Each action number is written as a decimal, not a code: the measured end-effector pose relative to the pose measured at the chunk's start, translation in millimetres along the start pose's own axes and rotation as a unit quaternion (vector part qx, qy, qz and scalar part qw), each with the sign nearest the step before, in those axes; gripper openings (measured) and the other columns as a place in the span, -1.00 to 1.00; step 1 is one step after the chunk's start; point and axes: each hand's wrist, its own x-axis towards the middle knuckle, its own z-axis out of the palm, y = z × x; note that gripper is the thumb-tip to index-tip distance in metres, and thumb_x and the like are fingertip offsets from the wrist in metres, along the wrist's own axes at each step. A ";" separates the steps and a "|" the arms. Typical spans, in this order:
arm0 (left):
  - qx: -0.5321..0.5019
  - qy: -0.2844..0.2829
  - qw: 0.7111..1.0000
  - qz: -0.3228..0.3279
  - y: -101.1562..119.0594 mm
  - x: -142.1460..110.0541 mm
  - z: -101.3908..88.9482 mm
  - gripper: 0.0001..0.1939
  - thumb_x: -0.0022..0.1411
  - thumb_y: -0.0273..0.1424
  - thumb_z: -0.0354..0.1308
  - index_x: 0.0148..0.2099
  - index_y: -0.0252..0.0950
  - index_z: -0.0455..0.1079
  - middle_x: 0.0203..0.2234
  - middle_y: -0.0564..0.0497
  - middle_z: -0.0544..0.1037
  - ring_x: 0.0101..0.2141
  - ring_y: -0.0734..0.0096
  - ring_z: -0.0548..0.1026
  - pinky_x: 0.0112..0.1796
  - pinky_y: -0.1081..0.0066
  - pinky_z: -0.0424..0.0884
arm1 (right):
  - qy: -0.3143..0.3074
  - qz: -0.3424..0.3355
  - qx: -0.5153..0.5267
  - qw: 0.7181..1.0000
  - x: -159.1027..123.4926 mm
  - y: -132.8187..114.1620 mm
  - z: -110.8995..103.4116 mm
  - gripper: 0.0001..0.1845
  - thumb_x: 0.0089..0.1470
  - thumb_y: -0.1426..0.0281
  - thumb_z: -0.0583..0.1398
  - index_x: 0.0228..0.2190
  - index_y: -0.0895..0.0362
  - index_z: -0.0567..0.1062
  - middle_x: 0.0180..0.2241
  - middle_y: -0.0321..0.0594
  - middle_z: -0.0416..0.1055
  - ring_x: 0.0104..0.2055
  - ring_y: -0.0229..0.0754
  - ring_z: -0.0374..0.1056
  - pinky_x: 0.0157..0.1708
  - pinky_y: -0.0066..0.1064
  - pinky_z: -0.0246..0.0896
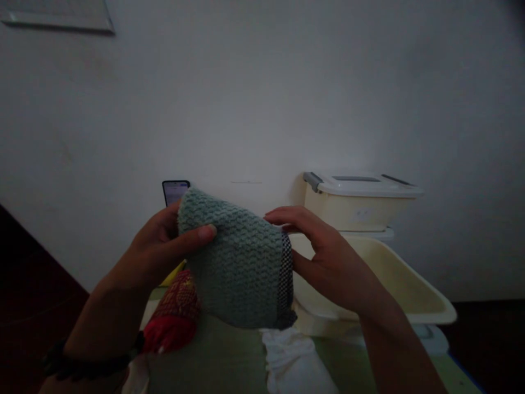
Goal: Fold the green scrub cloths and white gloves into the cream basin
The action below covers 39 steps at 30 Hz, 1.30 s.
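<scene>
A folded grey-green knitted cloth (240, 257) with a dark checked edge is held up in front of me. My left hand (164, 246) grips its upper left corner, thumb across the front. My right hand (324, 254) holds the right edge by the checked trim, fingers curled over the top. The cloth hangs above a green surface (213, 361).
A red patterned cloth (176, 317) and a white cloth (293, 361) lie on the green surface. A cream tub (414, 295) sits at the right with a lidded cream box (361, 200) behind it. A phone (175, 191) leans on the white wall.
</scene>
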 end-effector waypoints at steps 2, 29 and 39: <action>-0.059 -0.019 0.998 -0.005 -4.2 5.3 -4.3 -0.88 0.17 -0.44 0.19 -0.21 -0.28 0.35 -0.37 0.09 0.59 -0.33 0.43 0.54 -0.34 0.52 0.46 | 0.041 -0.013 0.006 0.999 0.6 -0.3 -0.4 -0.64 0.06 0.64 0.16 -0.16 0.02 0.45 -0.07 -0.21 0.42 0.02 -0.17 0.33 0.02 -0.24 0.25; 0.304 -0.191 0.933 -0.007 14.7 -8.1 32.0 -0.75 0.19 -0.19 0.13 -0.17 -0.22 0.28 -0.31 0.05 0.49 -0.32 0.33 0.47 -0.30 0.33 0.39 | 0.160 0.106 -0.060 0.980 2.0 -9.5 22.8 -0.79 -0.17 0.61 0.11 -0.53 0.08 0.21 -0.64 -0.50 0.08 -0.60 -0.39 0.04 -0.63 -0.52 -0.08; 0.356 -0.139 0.924 0.026 2.7 1.7 9.9 -0.86 0.15 -0.43 0.08 -0.22 -0.23 0.41 -0.37 0.07 0.56 -0.35 0.38 0.51 -0.33 0.42 0.37 | 0.089 0.154 -0.004 0.984 1.1 -6.6 13.4 -0.82 -0.10 0.56 0.16 -0.41 0.08 0.32 -0.57 -0.46 0.15 -0.54 -0.35 0.14 -0.57 -0.50 0.02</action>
